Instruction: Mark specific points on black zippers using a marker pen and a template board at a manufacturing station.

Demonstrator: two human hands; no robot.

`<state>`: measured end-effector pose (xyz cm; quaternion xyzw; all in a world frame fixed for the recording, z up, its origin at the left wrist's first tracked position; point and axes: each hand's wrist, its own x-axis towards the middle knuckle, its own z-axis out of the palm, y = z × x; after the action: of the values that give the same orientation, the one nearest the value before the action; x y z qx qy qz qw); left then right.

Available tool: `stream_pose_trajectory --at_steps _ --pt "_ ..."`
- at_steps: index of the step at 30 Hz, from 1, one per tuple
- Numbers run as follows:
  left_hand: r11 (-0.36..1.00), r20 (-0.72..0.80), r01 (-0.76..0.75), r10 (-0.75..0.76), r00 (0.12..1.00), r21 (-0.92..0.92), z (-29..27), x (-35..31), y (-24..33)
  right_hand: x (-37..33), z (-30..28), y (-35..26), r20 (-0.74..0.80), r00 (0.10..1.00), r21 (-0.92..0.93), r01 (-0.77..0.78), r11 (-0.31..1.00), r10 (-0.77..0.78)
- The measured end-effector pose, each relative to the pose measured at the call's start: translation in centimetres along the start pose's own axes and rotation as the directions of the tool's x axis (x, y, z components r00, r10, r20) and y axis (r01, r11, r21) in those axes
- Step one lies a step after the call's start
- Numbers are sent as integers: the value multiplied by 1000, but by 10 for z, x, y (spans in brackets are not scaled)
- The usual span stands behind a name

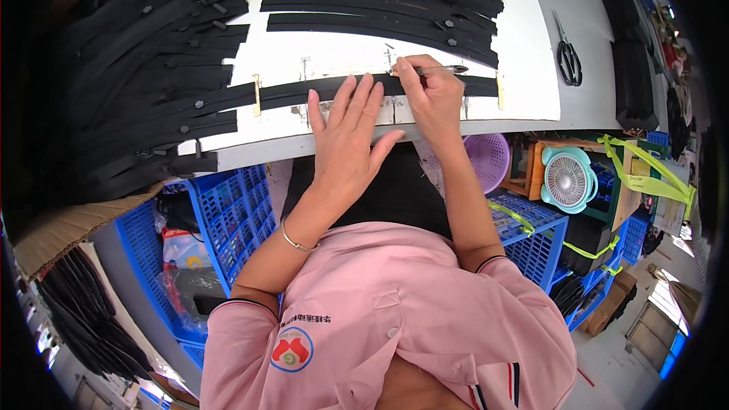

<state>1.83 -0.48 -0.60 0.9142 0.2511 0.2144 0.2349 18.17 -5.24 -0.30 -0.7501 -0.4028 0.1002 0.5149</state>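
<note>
A long black zipper strip (288, 93) lies across the white board (531, 68), near the board's front edge. My left hand (343, 137) rests on it with fingers spread, pressing its fingertips on the strip. To its right, my right hand (434, 102) grips a pen (453, 69); the pen's tip is hidden by the fingers, close to the strip's far edge. Pieces of yellowish tape (257, 95) and dark pen marks show on the board around the strip. More black zipper strips (380, 0) lie side by side at the far part of the board.
A large heap of black zipper strips (114, 68) covers the left of the table. Black-handled scissors (568, 57) lie at the right, beside black stacked material (634, 83). Below stand blue crates (235, 205), a purple basket (487, 159) and a turquoise fan (568, 180).
</note>
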Motion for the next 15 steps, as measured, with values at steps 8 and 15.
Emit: stream_pose_trajectory --at_steps 8,15 --pt "999 38 29 -30 999 33 -1 1 0 2 5 3 -93 984 -44 149 988 -152" --pt "999 31 0 -2 1000 54 1 0 -2 -2 -2 15 45 991 96 119 988 -124"
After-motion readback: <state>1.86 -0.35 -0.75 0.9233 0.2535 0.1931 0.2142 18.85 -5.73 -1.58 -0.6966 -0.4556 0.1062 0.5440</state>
